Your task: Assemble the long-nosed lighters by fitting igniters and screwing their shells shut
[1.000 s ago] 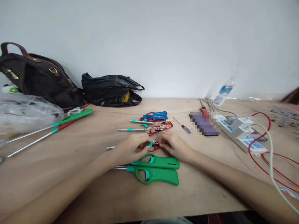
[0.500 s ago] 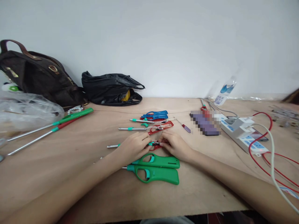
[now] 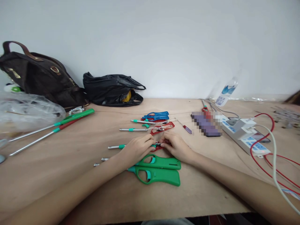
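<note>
My left hand (image 3: 139,147) is closed on an opened lighter (image 3: 113,147) with a metal tube and teal collar, its fingers at the teal and black inner parts. Thin white wires show between the two hands. My right hand (image 3: 174,146) pinches at the same parts from the right. Part of the red half-shell (image 3: 154,149) shows under the fingertips, and the fingers hide most of the rest. Just nearer to me lie two closed green lighters (image 3: 161,175) side by side. Beyond my hands is another opened red lighter (image 3: 167,126) with its wires exposed.
Blue lighter shells (image 3: 158,114) lie farther back, with a small screwdriver (image 3: 187,128) to their right. A phone (image 3: 206,125), a power strip (image 3: 250,143) and red and white cables occupy the right. Long lighters (image 3: 70,117), a black plastic bag (image 3: 110,89) and a dark bag (image 3: 42,78) are at left.
My left hand has shifted slightly right, so the green lighters' metal tips now show beyond my forearm. My right hand stays nearly in place, and both hands remain at the opened lighter.
</note>
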### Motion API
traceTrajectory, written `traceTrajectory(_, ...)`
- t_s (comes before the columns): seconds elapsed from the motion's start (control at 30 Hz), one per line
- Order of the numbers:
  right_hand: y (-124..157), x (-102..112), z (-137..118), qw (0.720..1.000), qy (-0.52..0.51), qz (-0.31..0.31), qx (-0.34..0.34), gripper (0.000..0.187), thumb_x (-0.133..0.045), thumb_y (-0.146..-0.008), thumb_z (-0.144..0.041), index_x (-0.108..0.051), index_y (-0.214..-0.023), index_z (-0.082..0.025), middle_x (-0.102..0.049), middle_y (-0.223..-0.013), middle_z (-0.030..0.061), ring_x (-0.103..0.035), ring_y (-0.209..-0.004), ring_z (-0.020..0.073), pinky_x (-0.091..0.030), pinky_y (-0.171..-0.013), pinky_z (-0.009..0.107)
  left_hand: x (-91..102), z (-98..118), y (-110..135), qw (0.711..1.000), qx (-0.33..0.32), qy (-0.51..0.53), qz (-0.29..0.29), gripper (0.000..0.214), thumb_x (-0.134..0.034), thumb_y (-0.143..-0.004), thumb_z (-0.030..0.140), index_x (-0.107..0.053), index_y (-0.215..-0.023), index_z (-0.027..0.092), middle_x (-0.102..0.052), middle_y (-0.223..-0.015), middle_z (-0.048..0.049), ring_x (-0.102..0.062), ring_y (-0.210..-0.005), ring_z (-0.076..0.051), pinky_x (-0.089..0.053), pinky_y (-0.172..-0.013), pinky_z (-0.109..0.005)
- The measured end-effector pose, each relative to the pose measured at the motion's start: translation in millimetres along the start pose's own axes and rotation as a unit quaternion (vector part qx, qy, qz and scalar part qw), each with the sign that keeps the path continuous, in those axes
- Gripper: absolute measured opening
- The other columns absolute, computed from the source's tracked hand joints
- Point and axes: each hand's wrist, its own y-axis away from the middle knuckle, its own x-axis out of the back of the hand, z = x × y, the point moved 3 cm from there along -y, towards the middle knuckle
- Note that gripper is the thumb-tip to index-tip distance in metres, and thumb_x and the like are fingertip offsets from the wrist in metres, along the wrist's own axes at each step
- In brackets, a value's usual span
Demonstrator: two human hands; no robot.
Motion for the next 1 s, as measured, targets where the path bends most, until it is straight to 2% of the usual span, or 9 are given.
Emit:
traceTrajectory(0.13,0.8,-0.7,1.3,1.000,-0.010,-0.001,-0.010,0.015,-0.058,-0.083,-0.004,-0.054,-0.080,-0.018,-0.060,-0.081,0.0024,-0.054,-0.080,0.0176,-0.041,-0.070,0.029,2.1,-2.5,0.9,1.000,-0.004,0.029,-0.002,0.014,-0.049,-0.095,0.017,-0.062,-0.101,0.016,-0.063,-0.105,-0.0069,-0.063,-0.090,-0.018,-0.048,-0.076,-0.026)
traceTrajectory(0.37,1.4,-1.4,1.7,1.000,-0.011,0.002,-0.004,0.014,-0.058,-0.084,-0.005,-0.054,-0.079,-0.018,-0.061,-0.082,0.0031,-0.054,-0.080,0.0183,-0.042,-0.070,0.030,2.6,-2.1,0.4,1.000,-0.007,0.020,0.011,0.018,-0.045,-0.093,0.011,-0.062,-0.095,0.015,-0.064,-0.099,-0.0070,-0.061,-0.086,-0.019,-0.046,-0.073,-0.026)
traceTrajectory(0.47,1.7,-1.2,0.9,1.000,-0.009,0.003,0.008,0.014,-0.057,-0.084,-0.006,-0.054,-0.080,-0.018,-0.061,-0.082,0.0035,-0.054,-0.080,0.0186,-0.042,-0.071,0.030,4.4,-2.2,-1.2,0.999,-0.002,0.047,0.005,0.018,-0.045,-0.093,0.011,-0.063,-0.095,0.015,-0.063,-0.098,-0.0076,-0.060,-0.088,-0.019,-0.046,-0.075,-0.027)
traceTrajectory(0.8,3.0,3.1,-6.7,0.997,0.040,0.002,0.064,0.017,-0.054,-0.081,-0.005,-0.050,-0.075,-0.019,-0.055,-0.081,0.0023,-0.051,-0.075,0.0165,-0.040,-0.066,0.028,30.0,-28.0,1.3,0.983,0.030,0.164,-0.073,0.019,-0.050,-0.088,0.010,-0.066,-0.095,0.019,-0.064,-0.097,-0.0037,-0.061,-0.089,-0.017,-0.047,-0.076,-0.025)
traceTrajectory(1.0,3.3,4.3,-9.8,0.994,0.070,-0.025,0.078,0.010,-0.057,-0.081,-0.009,-0.055,-0.080,-0.019,-0.057,-0.085,0.0040,-0.052,-0.082,0.0195,-0.043,-0.071,0.031,26.1,-25.2,1.6,0.977,0.003,0.187,-0.102,0.034,-0.041,-0.092,0.009,-0.066,-0.111,0.024,-0.061,-0.117,-0.0043,-0.057,-0.108,-0.019,-0.046,-0.092,-0.031)
